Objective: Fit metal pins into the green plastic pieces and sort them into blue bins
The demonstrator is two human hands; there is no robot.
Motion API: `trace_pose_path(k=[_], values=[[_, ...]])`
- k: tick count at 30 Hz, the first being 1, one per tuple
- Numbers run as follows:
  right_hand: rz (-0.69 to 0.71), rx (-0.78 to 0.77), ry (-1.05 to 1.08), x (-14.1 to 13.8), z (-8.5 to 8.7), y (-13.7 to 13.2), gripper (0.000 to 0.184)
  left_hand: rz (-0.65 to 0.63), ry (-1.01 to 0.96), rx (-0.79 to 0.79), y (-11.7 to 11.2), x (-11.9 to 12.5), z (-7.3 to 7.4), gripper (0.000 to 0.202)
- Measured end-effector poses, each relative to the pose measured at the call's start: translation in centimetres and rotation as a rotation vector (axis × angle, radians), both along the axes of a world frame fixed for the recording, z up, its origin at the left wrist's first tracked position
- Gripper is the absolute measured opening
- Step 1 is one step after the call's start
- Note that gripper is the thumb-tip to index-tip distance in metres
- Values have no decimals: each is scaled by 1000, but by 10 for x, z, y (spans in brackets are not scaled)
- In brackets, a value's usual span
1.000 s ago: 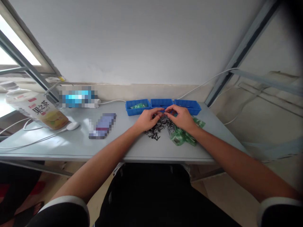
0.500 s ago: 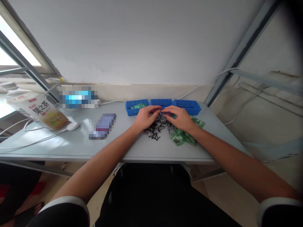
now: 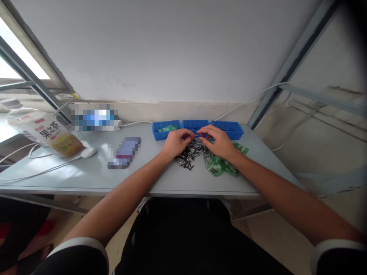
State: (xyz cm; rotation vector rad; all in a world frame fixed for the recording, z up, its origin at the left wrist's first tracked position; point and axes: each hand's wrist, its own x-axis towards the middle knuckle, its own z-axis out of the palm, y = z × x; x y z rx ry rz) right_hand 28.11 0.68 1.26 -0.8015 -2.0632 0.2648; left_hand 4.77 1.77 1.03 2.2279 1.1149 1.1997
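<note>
My left hand and my right hand meet fingertip to fingertip over a heap of small dark screws. The left thumb and forefinger are pinched together; whatever sits between them is too small to make out. On the right, the fingers curl toward the thumb, and a tiny piece at their tips cannot be named. Silvery screws lie just under the fingertips. Beside and partly beneath my right wrist are green printed plastic bags with metal pieces showing through.
Behind my hands stand three blue trays in a row: the left tray holds a green packet, then the middle tray and right tray. Leftward lie a blurred phone, a tea bottle and a white cable.
The fingertips of my two hands have drawn slightly apart, and my right fingers have risen a little. A small upright piece seen between them before no longer shows. The heap looks unchanged.
</note>
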Motion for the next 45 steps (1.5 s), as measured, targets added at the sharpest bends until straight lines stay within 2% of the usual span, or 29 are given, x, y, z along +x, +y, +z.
trace_pose_path(k=[3,8,14,19,24,28,31,38,45], values=[[1,-5,-45,0,-2,1,18,-15,-2,-30,-1,1,-1,12],[-41,-38,-83,-1,-3,1,13,-75,-119,-81,-5,4,1,27],[-78,-136,-75,-3,-3,-1,14,-73,-164,-66,-10,6,5,32],[-82,-236,-35,-6,-1,-5,16,-82,-141,-58,-10,6,6,31],[-114,-320,33,-5,-2,-2,20,-89,-98,-67,-9,5,7,44],[-21,-420,132,-3,-8,5,26,-112,-43,-27,-5,3,5,33],[40,-440,119,-2,-13,8,25,-128,-57,2,-3,1,4,24],[5,-420,69,-3,-12,7,22,-120,-106,-84,-1,0,4,20],[16,-433,111,-2,-13,9,21,-128,-109,-98,-3,1,6,22]])
